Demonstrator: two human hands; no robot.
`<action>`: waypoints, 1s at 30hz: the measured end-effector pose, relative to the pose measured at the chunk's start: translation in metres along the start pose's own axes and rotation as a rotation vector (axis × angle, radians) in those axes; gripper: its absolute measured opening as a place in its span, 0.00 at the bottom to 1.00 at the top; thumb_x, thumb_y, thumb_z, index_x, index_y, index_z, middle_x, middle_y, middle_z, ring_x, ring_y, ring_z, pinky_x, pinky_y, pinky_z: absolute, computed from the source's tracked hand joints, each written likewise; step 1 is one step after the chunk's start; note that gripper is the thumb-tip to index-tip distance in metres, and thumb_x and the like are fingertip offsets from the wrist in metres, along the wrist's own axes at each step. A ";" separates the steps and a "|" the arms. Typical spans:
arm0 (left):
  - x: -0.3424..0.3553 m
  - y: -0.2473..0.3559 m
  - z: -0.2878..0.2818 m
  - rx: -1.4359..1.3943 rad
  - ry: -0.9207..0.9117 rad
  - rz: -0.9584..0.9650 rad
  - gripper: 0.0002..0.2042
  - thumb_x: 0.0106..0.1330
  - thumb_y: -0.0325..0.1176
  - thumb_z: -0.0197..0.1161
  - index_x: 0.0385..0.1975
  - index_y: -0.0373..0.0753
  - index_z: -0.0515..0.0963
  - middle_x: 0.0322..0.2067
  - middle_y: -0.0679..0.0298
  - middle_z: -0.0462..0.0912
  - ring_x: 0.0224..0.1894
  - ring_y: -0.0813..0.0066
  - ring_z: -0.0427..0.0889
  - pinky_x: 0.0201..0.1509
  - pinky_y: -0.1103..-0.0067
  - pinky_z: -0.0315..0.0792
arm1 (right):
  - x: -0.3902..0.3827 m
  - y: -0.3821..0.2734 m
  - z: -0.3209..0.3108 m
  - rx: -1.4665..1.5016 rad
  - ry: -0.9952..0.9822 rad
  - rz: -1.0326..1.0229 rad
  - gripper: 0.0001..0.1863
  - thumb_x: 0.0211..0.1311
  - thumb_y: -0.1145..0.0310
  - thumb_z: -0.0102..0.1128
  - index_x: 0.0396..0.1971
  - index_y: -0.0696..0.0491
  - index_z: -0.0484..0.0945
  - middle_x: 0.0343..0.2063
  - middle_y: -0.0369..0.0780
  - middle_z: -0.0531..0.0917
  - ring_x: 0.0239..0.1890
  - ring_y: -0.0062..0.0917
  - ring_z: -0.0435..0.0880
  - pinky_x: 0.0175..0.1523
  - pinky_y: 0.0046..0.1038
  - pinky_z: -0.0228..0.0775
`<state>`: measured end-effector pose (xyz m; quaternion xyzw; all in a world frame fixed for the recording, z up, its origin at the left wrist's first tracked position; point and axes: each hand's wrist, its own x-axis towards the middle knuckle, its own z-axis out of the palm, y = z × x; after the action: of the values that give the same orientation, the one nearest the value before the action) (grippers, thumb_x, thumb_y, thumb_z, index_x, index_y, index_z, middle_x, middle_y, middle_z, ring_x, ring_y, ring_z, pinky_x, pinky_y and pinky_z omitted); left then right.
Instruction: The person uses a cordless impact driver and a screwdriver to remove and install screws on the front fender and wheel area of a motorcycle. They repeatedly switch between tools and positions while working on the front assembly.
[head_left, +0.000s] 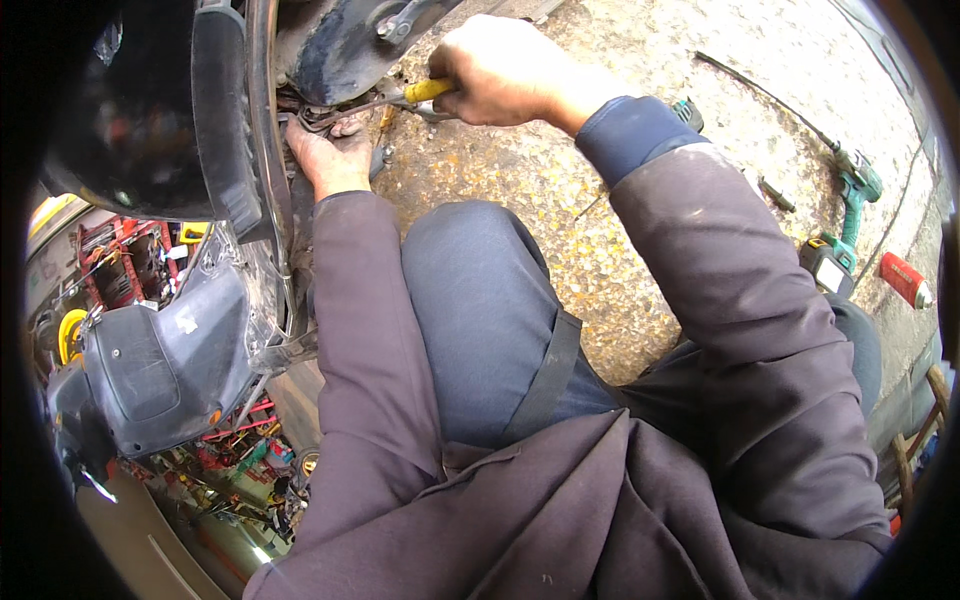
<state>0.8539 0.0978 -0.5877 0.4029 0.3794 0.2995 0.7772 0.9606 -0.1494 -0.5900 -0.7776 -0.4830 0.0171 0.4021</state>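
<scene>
My right hand [495,72] is closed around the yellow handle of a screwdriver [428,90]. Its thin shaft runs left into the underside of a black scooter [225,120], just below a dark, rounded engine cover [345,55]. Close by the shaft's end, my left hand [330,158] reaches in among the grimy parts with its fingers curled. What those fingers grip is partly hidden by the scooter's frame and too small to name. The screwdriver lies nearly level, above the left hand's fingers.
On the speckled ground at the right lie a green cordless power tool [850,215], a red spray can [905,280] and a short metal piece [776,195]. A long dark rod [765,98] extends from the power tool. Grey scooter bodywork [165,360] and cluttered tools stand at the left.
</scene>
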 end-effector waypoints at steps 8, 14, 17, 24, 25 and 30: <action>-0.005 -0.003 0.011 0.025 0.051 0.083 0.18 0.70 0.54 0.48 0.33 0.46 0.74 0.25 0.74 0.74 0.18 0.82 0.60 0.20 0.84 0.56 | -0.009 -0.014 0.008 0.329 -0.150 0.186 0.17 0.50 0.60 0.70 0.30 0.60 0.85 0.21 0.51 0.82 0.26 0.40 0.84 0.36 0.36 0.75; -0.010 -0.007 0.019 0.054 0.048 0.162 0.15 0.70 0.48 0.47 0.29 0.46 0.72 0.19 0.74 0.69 0.16 0.81 0.58 0.20 0.83 0.55 | -0.014 -0.029 -0.001 0.553 -0.204 0.367 0.17 0.52 0.61 0.66 0.26 0.65 0.84 0.16 0.47 0.81 0.19 0.29 0.82 0.30 0.31 0.74; -0.013 -0.008 0.021 0.026 0.052 0.155 0.15 0.70 0.48 0.47 0.30 0.45 0.73 0.21 0.73 0.71 0.17 0.81 0.61 0.20 0.83 0.58 | -0.014 -0.040 -0.006 0.749 -0.201 0.506 0.16 0.53 0.65 0.66 0.21 0.66 0.82 0.15 0.42 0.80 0.15 0.20 0.77 0.22 0.25 0.69; -0.029 -0.009 -0.002 -0.011 -0.084 0.135 0.29 0.68 0.53 0.57 0.61 0.39 0.66 0.58 0.56 0.71 0.60 0.60 0.68 0.67 0.58 0.59 | -0.007 -0.051 -0.027 1.150 -0.183 0.629 0.11 0.48 0.72 0.65 0.16 0.64 0.79 0.11 0.41 0.77 0.10 0.18 0.70 0.14 0.24 0.56; -0.030 -0.009 -0.006 -0.007 -0.088 0.113 0.30 0.67 0.54 0.57 0.62 0.39 0.65 0.58 0.56 0.70 0.61 0.59 0.67 0.68 0.57 0.58 | -0.006 -0.052 -0.029 1.156 -0.167 0.658 0.09 0.47 0.73 0.63 0.15 0.63 0.79 0.10 0.40 0.76 0.09 0.16 0.69 0.13 0.23 0.54; -0.025 -0.002 -0.011 0.006 0.016 -0.031 0.28 0.67 0.57 0.57 0.54 0.38 0.68 0.44 0.57 0.73 0.40 0.66 0.74 0.40 0.70 0.72 | 0.017 -0.047 -0.031 0.830 -0.160 0.426 0.11 0.46 0.71 0.59 0.21 0.65 0.82 0.18 0.50 0.81 0.19 0.31 0.81 0.25 0.33 0.72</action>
<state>0.8317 0.0816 -0.5848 0.3968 0.3925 0.2898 0.7775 0.9477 -0.1451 -0.5326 -0.6292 -0.2947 0.3505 0.6280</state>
